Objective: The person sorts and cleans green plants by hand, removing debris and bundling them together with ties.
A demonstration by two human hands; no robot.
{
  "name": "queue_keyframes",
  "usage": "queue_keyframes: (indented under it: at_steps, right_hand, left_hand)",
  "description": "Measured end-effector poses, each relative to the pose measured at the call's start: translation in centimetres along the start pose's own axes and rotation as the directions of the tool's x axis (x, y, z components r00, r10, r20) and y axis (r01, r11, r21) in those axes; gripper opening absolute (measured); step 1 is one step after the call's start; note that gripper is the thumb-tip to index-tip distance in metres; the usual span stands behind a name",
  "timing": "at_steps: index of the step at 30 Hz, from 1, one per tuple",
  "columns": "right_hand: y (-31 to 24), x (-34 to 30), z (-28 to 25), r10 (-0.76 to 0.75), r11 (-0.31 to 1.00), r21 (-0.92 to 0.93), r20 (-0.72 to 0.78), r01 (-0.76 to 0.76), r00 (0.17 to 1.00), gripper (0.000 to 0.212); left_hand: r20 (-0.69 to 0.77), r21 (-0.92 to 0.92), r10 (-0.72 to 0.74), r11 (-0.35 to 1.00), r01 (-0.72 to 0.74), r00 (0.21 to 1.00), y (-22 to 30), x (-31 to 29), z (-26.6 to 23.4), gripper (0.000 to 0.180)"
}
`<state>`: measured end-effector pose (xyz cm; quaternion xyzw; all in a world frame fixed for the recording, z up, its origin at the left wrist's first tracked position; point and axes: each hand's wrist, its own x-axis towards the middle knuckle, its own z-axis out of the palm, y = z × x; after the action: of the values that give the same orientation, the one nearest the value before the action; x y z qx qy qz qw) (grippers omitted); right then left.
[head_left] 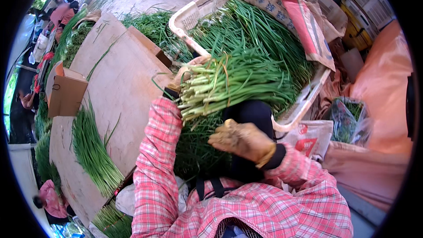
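A thick bundle of garlic chives (238, 79), with pale cut ends to the left and green leaves to the right, is bound by a thin tan tie. My left hand (181, 76), in a tan glove, grips it at the pale end; the bundle hides most of the fingers. My right hand (243, 142), in a dirty yellowish glove, is apart from the bundle, just below it. Its fingers point left, rather flat, and nothing shows in them. Beyond the bundle, a white plastic crate (200, 6) is heaped with more chives (269, 31).
A printed woven sack (293, 11) drapes over the crate's far right side. To the left, chives (94, 150) lie on a pale board (119, 70) beside a cardboard box (67, 90). A clear plastic bag (350, 119) and orange sheeting (383, 92) are at right. Other people sit at far left.
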<state>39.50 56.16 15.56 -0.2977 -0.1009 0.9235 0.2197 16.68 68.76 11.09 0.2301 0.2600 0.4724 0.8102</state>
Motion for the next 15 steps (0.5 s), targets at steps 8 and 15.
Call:
queue_keyframes:
  at_steps: [8, 15]
  right_hand:
    - [3.0, 8.1, 0.1, -0.424, 0.782, 0.544, 0.109, 0.303, 0.899, 0.075]
    - [6.8, 5.8, 1.6, -0.536, 0.838, -0.148, -0.051, 0.524, 0.843, 0.045]
  left_hand:
    - [-0.158, 0.498, -0.232, 0.821, 0.280, 0.960, 1.2, -3.1, 4.4, 0.040]
    - [0.213, 0.812, 0.276, 0.484, -0.327, 0.937, -2.1, -12.9, 2.2, 0.054]
